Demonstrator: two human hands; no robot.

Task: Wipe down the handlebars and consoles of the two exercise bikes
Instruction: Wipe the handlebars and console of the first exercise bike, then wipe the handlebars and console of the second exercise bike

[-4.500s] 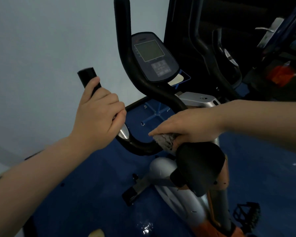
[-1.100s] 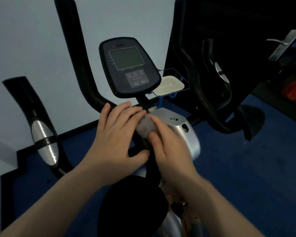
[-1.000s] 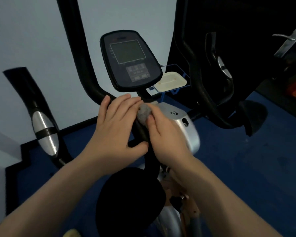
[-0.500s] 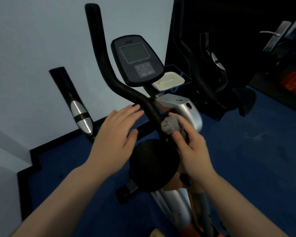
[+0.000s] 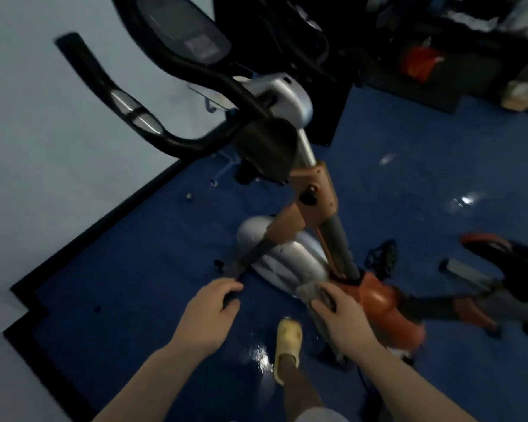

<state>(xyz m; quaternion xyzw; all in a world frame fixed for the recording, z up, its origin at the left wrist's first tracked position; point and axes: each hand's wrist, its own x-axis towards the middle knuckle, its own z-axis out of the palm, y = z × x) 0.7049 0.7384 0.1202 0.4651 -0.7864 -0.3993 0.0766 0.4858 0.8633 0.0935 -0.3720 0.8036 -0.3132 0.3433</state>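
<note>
The near exercise bike's black handlebar (image 5: 153, 129) curves across the upper left, with its dark console (image 5: 183, 28) at the top edge, blurred. A second bike's handlebars (image 5: 290, 28) stand dark behind it. Both my hands hang low, well below the handlebars, in front of the bike's silver flywheel cover (image 5: 284, 254). My right hand (image 5: 340, 315) pinches a crumpled grey cloth (image 5: 308, 290) near the orange frame base (image 5: 378, 300). My left hand (image 5: 209, 312) holds nothing, its fingers loosely curled.
My foot in a yellow slipper (image 5: 288, 345) stands on the wet blue floor (image 5: 141, 269) beside the bike. A pedal (image 5: 381, 257) sticks out at the right, and the orange-and-black saddle (image 5: 497, 248) is further right. A pale wall (image 5: 43, 147) fills the left.
The view has swung downward. Both hands have dropped from the handlebar stem to near the bike's base. The right hand still holds the cloth.
</note>
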